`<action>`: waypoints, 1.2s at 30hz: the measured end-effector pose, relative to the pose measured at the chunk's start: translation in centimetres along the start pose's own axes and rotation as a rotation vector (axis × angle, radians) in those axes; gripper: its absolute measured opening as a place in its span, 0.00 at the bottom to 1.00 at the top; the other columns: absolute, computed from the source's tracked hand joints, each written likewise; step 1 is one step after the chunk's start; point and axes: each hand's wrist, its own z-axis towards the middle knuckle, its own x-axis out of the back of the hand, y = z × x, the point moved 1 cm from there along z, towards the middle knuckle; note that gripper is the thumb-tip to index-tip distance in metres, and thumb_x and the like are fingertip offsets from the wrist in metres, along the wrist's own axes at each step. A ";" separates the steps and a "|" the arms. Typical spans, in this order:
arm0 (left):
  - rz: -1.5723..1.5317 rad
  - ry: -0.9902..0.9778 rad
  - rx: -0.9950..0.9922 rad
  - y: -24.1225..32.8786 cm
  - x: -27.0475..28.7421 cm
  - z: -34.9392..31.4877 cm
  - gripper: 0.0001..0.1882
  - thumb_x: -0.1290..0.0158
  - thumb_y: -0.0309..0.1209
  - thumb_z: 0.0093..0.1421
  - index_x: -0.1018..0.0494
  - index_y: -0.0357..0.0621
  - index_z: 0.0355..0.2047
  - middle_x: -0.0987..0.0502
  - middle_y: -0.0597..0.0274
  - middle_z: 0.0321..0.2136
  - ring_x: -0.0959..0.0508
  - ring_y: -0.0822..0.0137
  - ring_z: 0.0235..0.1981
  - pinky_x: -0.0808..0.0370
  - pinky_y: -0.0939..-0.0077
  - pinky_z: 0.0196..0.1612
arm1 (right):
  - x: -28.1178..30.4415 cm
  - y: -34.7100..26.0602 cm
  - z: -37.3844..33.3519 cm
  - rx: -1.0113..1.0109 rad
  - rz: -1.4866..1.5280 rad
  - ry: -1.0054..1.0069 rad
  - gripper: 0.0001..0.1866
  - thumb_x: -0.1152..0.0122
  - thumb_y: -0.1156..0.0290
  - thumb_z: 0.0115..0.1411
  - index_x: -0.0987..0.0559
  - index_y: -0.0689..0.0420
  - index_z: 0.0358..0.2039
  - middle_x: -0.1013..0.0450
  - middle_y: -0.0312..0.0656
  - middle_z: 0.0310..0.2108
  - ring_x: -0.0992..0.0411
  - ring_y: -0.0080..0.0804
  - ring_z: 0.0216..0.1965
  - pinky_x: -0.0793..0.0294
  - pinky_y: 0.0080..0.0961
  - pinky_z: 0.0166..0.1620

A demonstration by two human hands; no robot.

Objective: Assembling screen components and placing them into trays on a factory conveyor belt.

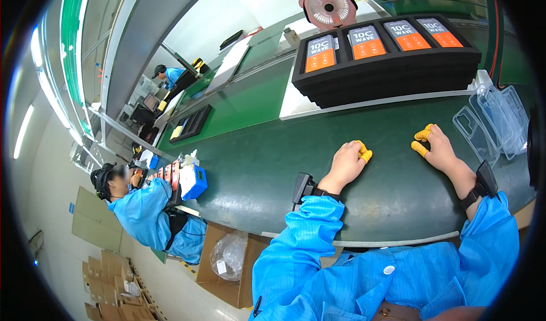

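Observation:
My left hand (347, 164) rests over the green worktable (267, 179), its fingers curled together in yellow finger cots. I see nothing in it. To its right is my right hand (442, 150), also in yellow finger cots. A gap shows between its thumb and bent fingers, with nothing held there. Nearest to the right hand are several clear plastic blister shells (500, 119), piled at the table's right side. Beyond both hands stands a stack of black foam trays (381, 85), its top one holding upright grey-and-orange packs (365, 42) in slots.
A pink fan (328, 7) stands behind the trays. At the left, a co-worker in blue (142, 207) sits near a blue box (194, 182). Another black tray (192, 123) lies farther off. Below the table edge is an open cardboard box (250, 270) holding a clear plastic bag (229, 255).

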 end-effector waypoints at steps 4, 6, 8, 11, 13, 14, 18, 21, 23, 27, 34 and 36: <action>0.013 0.007 0.005 0.0 0.1 -0.3 0.09 0.51 0.30 0.48 0.33 0.36 0.26 0.30 0.53 0.27 0.31 0.53 0.33 0.34 0.65 0.36 | 0.0 -0.1 -0.1 -0.010 0.000 -0.024 0.12 0.41 0.68 0.46 0.26 0.62 0.28 0.33 0.45 0.29 0.36 0.40 0.35 0.35 0.29 0.39; 0.014 0.006 0.005 0.1 0.1 -0.2 0.09 0.51 0.31 0.48 0.33 0.37 0.26 0.30 0.54 0.27 0.31 0.54 0.33 0.34 0.65 0.37 | 0.0 0.0 -0.1 -0.006 -0.008 -0.021 0.12 0.41 0.68 0.46 0.26 0.62 0.28 0.33 0.45 0.29 0.36 0.40 0.35 0.35 0.29 0.39; 0.010 0.004 0.008 0.1 0.1 -0.2 0.09 0.51 0.31 0.48 0.33 0.37 0.26 0.30 0.53 0.27 0.31 0.54 0.33 0.34 0.65 0.36 | -0.1 0.1 -0.2 -0.003 -0.016 -0.019 0.12 0.41 0.68 0.46 0.26 0.62 0.29 0.33 0.45 0.29 0.36 0.40 0.35 0.35 0.29 0.40; 0.018 0.014 -0.007 0.1 0.2 -0.2 0.09 0.51 0.30 0.48 0.32 0.37 0.26 0.30 0.53 0.27 0.31 0.54 0.33 0.34 0.65 0.36 | -0.1 0.2 -0.2 0.019 -0.017 -0.008 0.12 0.41 0.67 0.46 0.26 0.62 0.29 0.33 0.45 0.29 0.36 0.40 0.36 0.35 0.29 0.40; 0.020 0.017 -0.004 0.1 0.2 -0.3 0.09 0.51 0.30 0.48 0.32 0.37 0.26 0.30 0.53 0.27 0.31 0.54 0.33 0.34 0.65 0.36 | -0.1 0.0 -0.1 0.003 -0.021 -0.025 0.12 0.41 0.67 0.46 0.26 0.62 0.29 0.33 0.45 0.30 0.36 0.40 0.36 0.35 0.29 0.40; 0.021 0.021 -0.001 0.1 0.3 -0.3 0.08 0.51 0.30 0.48 0.32 0.37 0.26 0.30 0.53 0.27 0.31 0.54 0.33 0.34 0.65 0.36 | -0.1 -0.1 0.0 0.005 -0.020 -0.026 0.12 0.41 0.67 0.46 0.26 0.62 0.29 0.33 0.45 0.30 0.36 0.40 0.36 0.35 0.29 0.40; 0.025 0.019 -0.003 -0.3 0.3 -0.4 0.08 0.51 0.30 0.48 0.32 0.37 0.26 0.30 0.53 0.27 0.31 0.54 0.33 0.34 0.65 0.36 | -0.2 -0.1 0.1 0.006 -0.015 -0.026 0.12 0.41 0.67 0.46 0.26 0.61 0.29 0.33 0.45 0.29 0.36 0.40 0.37 0.35 0.29 0.41; -0.006 0.000 -0.016 0.6 0.0 0.2 0.09 0.51 0.31 0.48 0.32 0.37 0.26 0.30 0.52 0.28 0.31 0.53 0.34 0.34 0.65 0.36 | 0.3 0.4 -0.2 0.031 -0.042 0.012 0.12 0.40 0.66 0.45 0.25 0.59 0.28 0.33 0.44 0.29 0.36 0.39 0.37 0.35 0.29 0.40; -0.008 -0.001 -0.004 0.5 0.4 0.0 0.11 0.50 0.34 0.49 0.32 0.38 0.25 0.30 0.51 0.27 0.30 0.52 0.32 0.33 0.65 0.35 | -0.1 0.6 0.0 0.086 -0.044 0.026 0.11 0.40 0.64 0.44 0.24 0.56 0.28 0.33 0.42 0.29 0.36 0.39 0.37 0.34 0.29 0.40; 0.022 -0.057 0.031 -0.4 -1.0 0.9 0.13 0.50 0.36 0.48 0.30 0.39 0.29 0.29 0.50 0.31 0.30 0.52 0.35 0.32 0.64 0.37 | 0.0 1.7 0.0 0.057 -0.094 -0.011 0.14 0.46 0.57 0.47 0.24 0.52 0.28 0.32 0.42 0.30 0.36 0.40 0.37 0.34 0.32 0.41; -0.073 0.008 0.002 -1.2 0.2 -0.6 0.06 0.50 0.27 0.47 0.33 0.36 0.22 0.31 0.52 0.22 0.31 0.53 0.27 0.34 0.67 0.30 | -1.8 1.1 -0.1 0.090 0.040 -0.017 0.13 0.45 0.59 0.47 0.25 0.56 0.26 0.33 0.41 0.28 0.37 0.40 0.36 0.35 0.30 0.39; -0.101 0.013 0.042 -1.6 0.0 -0.6 0.07 0.50 0.26 0.47 0.35 0.35 0.21 0.33 0.53 0.20 0.32 0.54 0.25 0.35 0.68 0.29 | -2.1 1.2 0.0 0.126 0.030 -0.007 0.14 0.46 0.59 0.48 0.25 0.58 0.27 0.34 0.42 0.28 0.37 0.39 0.35 0.35 0.30 0.39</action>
